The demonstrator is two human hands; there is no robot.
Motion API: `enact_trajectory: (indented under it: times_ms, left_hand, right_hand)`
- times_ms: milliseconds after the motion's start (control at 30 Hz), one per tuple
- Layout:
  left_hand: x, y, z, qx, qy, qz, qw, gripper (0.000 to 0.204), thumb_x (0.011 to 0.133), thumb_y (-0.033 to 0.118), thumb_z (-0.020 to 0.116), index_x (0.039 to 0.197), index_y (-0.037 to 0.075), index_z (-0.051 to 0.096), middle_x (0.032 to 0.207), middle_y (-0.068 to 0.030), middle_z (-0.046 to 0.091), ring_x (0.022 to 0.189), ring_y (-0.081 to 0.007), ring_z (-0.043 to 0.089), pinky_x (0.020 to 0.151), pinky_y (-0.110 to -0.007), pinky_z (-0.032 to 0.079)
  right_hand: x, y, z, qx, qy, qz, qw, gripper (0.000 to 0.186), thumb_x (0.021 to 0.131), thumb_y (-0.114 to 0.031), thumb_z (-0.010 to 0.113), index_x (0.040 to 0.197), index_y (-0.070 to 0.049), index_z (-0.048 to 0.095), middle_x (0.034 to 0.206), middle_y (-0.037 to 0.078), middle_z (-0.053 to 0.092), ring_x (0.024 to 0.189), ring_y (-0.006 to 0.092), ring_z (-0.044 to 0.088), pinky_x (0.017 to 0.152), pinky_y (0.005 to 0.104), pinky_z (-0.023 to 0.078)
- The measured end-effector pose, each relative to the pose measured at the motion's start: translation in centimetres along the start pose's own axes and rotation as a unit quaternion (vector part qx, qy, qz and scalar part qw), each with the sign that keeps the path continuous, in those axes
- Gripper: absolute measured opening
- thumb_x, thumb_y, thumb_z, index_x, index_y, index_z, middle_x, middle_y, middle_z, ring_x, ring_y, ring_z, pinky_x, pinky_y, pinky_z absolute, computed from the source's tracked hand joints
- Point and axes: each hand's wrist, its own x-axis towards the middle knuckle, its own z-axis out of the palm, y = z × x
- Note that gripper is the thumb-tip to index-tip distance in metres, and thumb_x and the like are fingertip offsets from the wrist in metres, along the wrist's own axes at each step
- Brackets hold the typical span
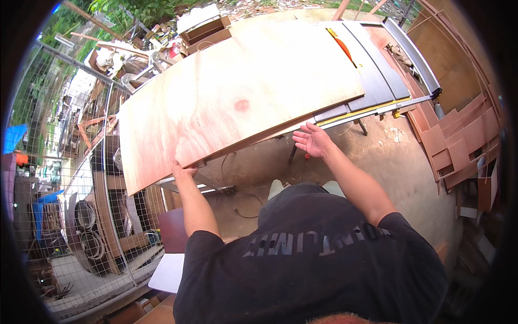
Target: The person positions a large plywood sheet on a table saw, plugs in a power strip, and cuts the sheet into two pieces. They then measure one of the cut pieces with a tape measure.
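Observation:
A large pale plywood sheet [216, 119] lies slanted across the table saw [386, 86], its left end reaching beyond the machine. At the sheet's near edge, toward its left end, my left hand [184, 170] grips the wood with the thumb up against the edge; some of its fingers are hidden underneath. My right hand [314, 140] is open and holds nothing, palm turned up and fingers spread, just short of the sheet's near edge and the saw's front rail [356, 114]. An orange strip [343, 47] shows on the saw top beside the sheet's far right side.
Wire mesh fencing [70, 162] runs along the left, with scrap and coiled material behind it. Stacked brown boards [458, 140] lean at the right. A cable [245, 213] lies on the ground below the sheet. A pale box [202, 27] stands behind it.

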Motion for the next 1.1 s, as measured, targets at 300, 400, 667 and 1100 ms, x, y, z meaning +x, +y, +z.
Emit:
enact_trajectory:
  times_ms: [300,400,667,1100]
  left_hand:
    - [-1.3,2.1,0.2,-0.048,0.021,0.036,0.998,0.040,0.095,0.037,0.052,0.125,0.011,0.055,0.128,-0.0120,0.059,0.115,-0.0314,0.058,0.089,-0.054,0.052]
    - [-2.9,3.5,1.6,-0.057,-0.019,0.052,0.997,0.039,0.094,0.031,0.051,0.126,0.008,0.053,0.125,-0.0141,0.059,0.113,-0.0319,0.059,0.086,-0.052,0.054]
    - [-10.5,18.4,12.7,0.021,-0.152,0.180,0.972,0.028,0.094,0.014,0.054,0.114,-0.006,0.053,0.111,-0.0242,0.062,0.106,-0.0413,0.061,0.092,-0.055,0.054]
    - [-10.8,15.9,12.2,-0.096,-0.122,0.129,0.979,0.039,0.096,0.012,0.042,0.128,-0.009,0.046,0.121,-0.0292,0.055,0.111,-0.0412,0.059,0.097,-0.059,0.050]
  right_hand:
    - [4.4,-3.0,4.9,0.169,-0.051,-0.114,0.978,0.082,0.088,-0.051,0.062,0.145,-0.006,0.025,0.144,0.022,0.039,0.133,0.0379,0.040,0.107,0.0548,0.036]
    - [5.0,-6.1,4.9,0.107,-0.083,-0.104,0.985,0.062,0.090,-0.047,0.062,0.134,-0.008,0.043,0.125,0.017,0.058,0.114,0.0333,0.058,0.087,0.0515,0.054]
    - [3.8,-19.7,20.2,-0.002,0.038,-0.143,0.989,0.025,0.097,-0.025,0.049,0.111,-0.005,0.053,0.105,0.014,0.063,0.089,0.0288,0.066,0.058,0.0408,0.061]
    - [0.5,-15.4,22.5,0.133,0.122,-0.196,0.964,0.028,0.092,-0.003,0.051,0.119,0.002,0.045,0.126,0.017,0.048,0.117,0.0297,0.052,0.103,0.0554,0.042]
